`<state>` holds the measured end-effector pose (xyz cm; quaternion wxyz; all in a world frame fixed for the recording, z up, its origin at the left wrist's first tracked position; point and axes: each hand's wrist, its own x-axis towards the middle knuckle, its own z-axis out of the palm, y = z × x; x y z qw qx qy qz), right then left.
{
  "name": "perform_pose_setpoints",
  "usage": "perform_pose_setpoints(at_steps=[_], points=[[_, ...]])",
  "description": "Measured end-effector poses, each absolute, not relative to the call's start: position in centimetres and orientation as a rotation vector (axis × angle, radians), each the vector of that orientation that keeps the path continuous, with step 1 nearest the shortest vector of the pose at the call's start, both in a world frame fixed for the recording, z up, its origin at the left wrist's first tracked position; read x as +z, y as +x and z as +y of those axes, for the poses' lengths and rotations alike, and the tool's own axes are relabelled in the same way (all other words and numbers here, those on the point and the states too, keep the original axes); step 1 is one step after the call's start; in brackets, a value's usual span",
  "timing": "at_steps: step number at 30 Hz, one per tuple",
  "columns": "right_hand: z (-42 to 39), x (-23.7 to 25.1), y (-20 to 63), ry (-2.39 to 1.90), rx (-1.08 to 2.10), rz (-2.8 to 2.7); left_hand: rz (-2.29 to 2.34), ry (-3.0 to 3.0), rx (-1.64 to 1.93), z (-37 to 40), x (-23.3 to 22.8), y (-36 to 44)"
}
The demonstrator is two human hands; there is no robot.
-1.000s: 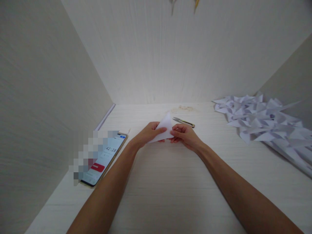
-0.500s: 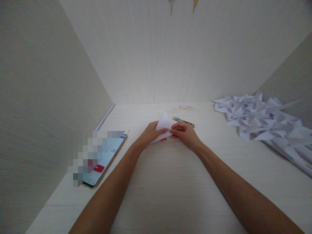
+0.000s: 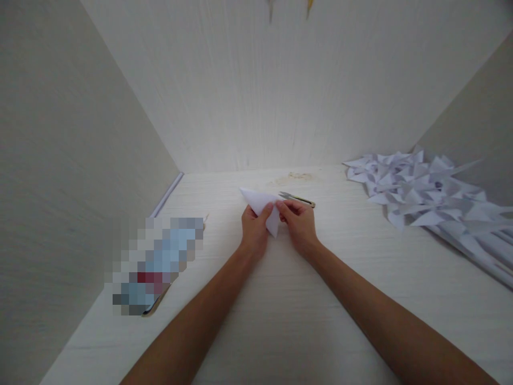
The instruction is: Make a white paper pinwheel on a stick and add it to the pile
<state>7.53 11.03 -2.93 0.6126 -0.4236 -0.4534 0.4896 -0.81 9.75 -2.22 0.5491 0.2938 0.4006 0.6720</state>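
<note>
A folded sheet of white paper, roughly triangular, is held above the white tabletop. My left hand is closed on it, with the thumb across its face and the fingers mostly hidden behind. At the paper's right corner, my right hand pinches the edge between thumb and fingertips. Just beyond my right hand lies a pair of thread snips, blades pointing left. One point of the paper faces the far left, another hangs down between my hands.
To the right sits a pile of folded white paper pinwheels, with rolled paper sticks under it. A phone, largely pixelated, lies at left. A thin white roll runs along the left wall. Walls enclose the back and both sides.
The paper has turned anticlockwise in my hands, its tip swinging from pointing away to the far left. My left hand now sits more upright beneath it. The view has shifted slightly.
</note>
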Motion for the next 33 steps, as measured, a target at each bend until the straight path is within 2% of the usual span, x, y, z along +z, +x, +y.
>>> perform_pose_setpoints(at_steps=[8,22,33], points=[[11.3,-2.8,8.0,-1.073,1.013,-1.052,0.889,0.605,1.518,9.6,-2.2,-0.5],[11.8,-3.2,8.6,-1.081,0.874,-1.082,0.987,0.66,1.609,10.7,-0.4,-3.9],[11.5,-2.7,8.1,-0.98,1.122,-1.043,0.945,0.537,1.592,10.8,0.7,-4.1]])
